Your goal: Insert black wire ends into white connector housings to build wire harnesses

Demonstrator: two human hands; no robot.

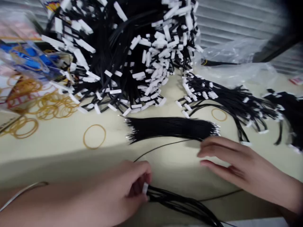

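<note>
In the lower middle, my left hand (132,189) is closed in a pinch on a white connector (145,188). Black wires (180,201) run from that connector toward the bottom edge. Farther right, my right hand (232,160) has its fingers apart, and I see nothing between them. Its fingertips are beside the right end of a neat bundle of black wires (165,127) with bare silvery tips at both ends. One loose black wire (156,148) curves from behind my left hand toward that bundle.
A big heap of black cables with white connectors (153,75) fills the back. Smaller cable piles (227,94) lie at the right, near clear plastic bags (241,69). Yellow rubber bands (54,105) are heaped at the left; a single rubber band (83,137) lies nearer the middle.
</note>
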